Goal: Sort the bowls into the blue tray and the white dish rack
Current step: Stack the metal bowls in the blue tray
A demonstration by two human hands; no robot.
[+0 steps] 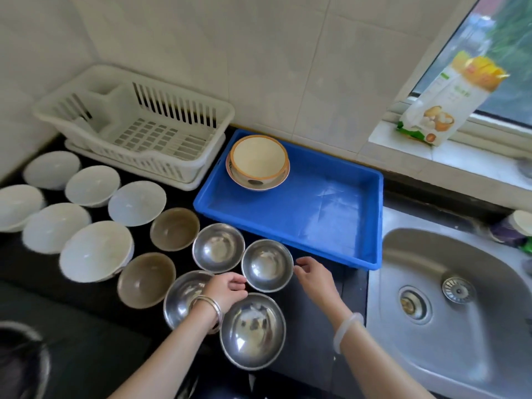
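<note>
Several steel bowls stand on the dark counter; one steel bowl [267, 264] sits between my hands. My left hand [227, 290] hovers at its left rim and my right hand [312, 276] at its right rim, fingers apart, neither clearly gripping. Two brown bowls [174, 228] and several white bowls [95, 250] lie to the left. The blue tray [331, 214] holds a stack of cream bowls with orange rims [257, 161] in its far left corner. The white dish rack [138, 125] stands behind the white bowls with nothing in it.
A steel sink [449, 306] lies to the right of the counter. A food packet [440, 105] leans on the window sill. A dark pot rim [26, 358] shows at the bottom left. Tiled wall runs behind.
</note>
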